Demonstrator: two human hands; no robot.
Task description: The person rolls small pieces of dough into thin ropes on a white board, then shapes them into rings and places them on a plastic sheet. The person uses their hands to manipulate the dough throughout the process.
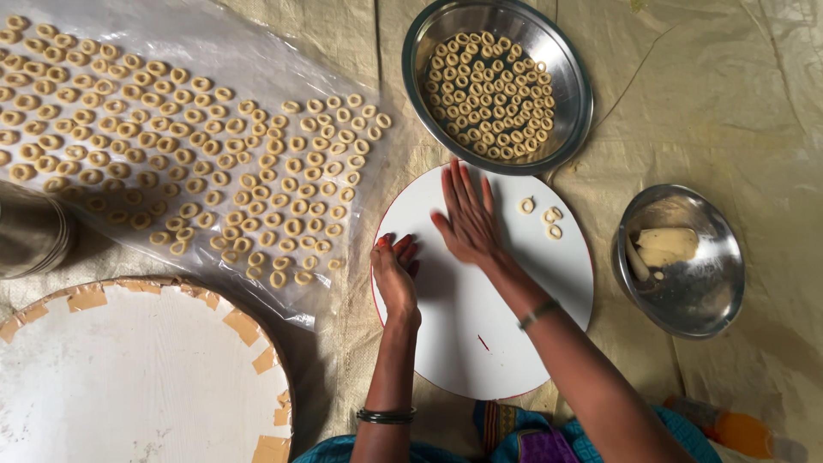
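A creased tan woven sheet (711,94) covers the whole floor in soft even light, with a clear plastic film (214,51) spread over it at far left.

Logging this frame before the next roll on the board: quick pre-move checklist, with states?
1. Right hand flat on the white round board: ok.
2. Left hand at the board's left edge, fingers curled: ok.
3. Dough under either palm: cannot tell.
4. Three shaped rings lying clear of both hands: ok.
5. Dough lump in the small steel bowl: ok.
6. Space left in the steel plate of rings: ok.
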